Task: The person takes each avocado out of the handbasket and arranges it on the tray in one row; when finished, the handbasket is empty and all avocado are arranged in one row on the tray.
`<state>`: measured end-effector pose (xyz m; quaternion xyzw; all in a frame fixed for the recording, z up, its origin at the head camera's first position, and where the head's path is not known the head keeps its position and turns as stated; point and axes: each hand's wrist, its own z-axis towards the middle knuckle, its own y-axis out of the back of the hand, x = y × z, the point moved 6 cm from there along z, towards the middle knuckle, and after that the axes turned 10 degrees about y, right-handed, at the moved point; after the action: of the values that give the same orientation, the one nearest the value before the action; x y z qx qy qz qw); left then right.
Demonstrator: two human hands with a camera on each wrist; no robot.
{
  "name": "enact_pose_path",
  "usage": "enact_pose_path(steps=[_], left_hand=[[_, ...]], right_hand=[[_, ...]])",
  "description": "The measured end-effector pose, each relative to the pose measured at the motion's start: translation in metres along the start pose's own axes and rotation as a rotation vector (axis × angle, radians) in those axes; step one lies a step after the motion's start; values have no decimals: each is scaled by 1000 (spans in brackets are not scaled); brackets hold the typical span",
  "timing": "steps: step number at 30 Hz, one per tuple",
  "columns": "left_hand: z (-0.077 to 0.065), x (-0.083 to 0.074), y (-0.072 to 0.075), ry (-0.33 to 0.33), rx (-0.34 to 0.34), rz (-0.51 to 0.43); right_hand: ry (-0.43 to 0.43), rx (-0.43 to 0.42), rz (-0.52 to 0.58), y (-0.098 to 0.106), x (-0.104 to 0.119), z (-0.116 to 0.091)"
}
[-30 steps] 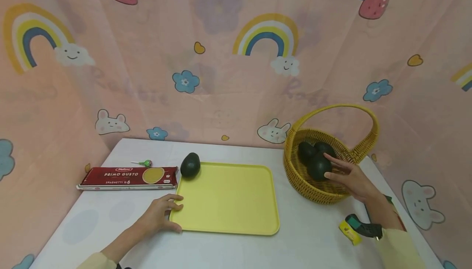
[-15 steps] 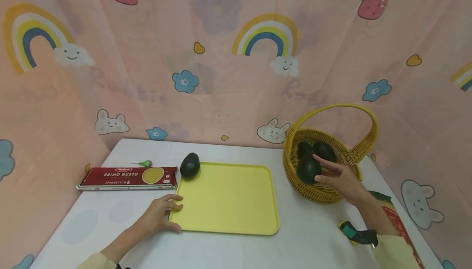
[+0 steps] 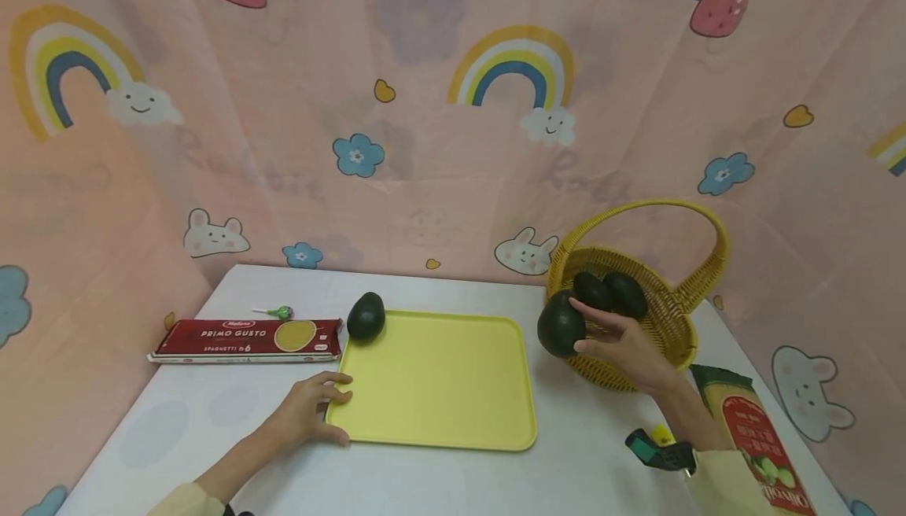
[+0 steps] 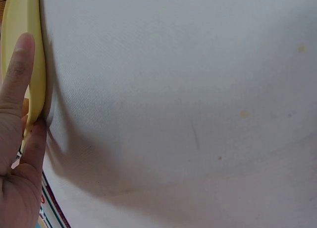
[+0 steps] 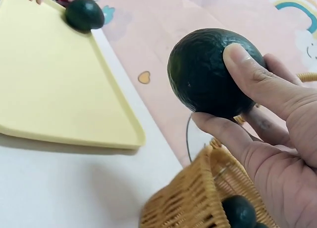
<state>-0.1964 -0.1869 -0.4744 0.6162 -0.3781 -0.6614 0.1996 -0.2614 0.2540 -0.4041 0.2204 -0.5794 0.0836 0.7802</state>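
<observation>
My right hand [image 3: 626, 349] grips a dark green avocado [image 3: 561, 326] between thumb and fingers, just above the left rim of the wicker basket [image 3: 598, 370]. In the right wrist view the held avocado [image 5: 208, 72] is up off the basket, with the thumb across its side. Two more avocados [image 3: 626, 294] lie inside the basket. At its near left corner, the yellow tray [image 3: 439, 382] is held by my left hand [image 3: 306, 412], fingers over the rim and thumb at the front edge. Another avocado [image 3: 366, 317] sits at the tray's far left corner.
A red spaghetti box [image 3: 244, 341] lies left of the tray, with a green lollipop [image 3: 284, 312] behind it. On the right are a green-and-red packet [image 3: 760, 433] and a small yellow wrapped item [image 3: 662, 435], partly covered by the wristband. A pink printed curtain [image 3: 425, 209] hangs behind the table.
My right hand has lifted the avocado out of the basket and moved left with it to over the rim. The green-and-red packet has come into fuller view. The left hand stays still.
</observation>
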Motion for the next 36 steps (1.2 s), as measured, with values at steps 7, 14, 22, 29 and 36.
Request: enact_pose_path(steps=[7,14,22,29,36], left_hand=[[-1,-3,0,-8,3,5],[0,-4,2,-31,-10,37],[-1,-6,3,-41,-13,43],[-1,-4,3,-48,-20,46],[0,-3,3,-72,-20,36]], right_hand=[[58,37,114,-23,-3,13],[22,48,219,-51,-9,33],[30,94,285,-75,-17,51],[-5,108,315,-94,-22,65],[-32,106,361,-110,-27,78]])
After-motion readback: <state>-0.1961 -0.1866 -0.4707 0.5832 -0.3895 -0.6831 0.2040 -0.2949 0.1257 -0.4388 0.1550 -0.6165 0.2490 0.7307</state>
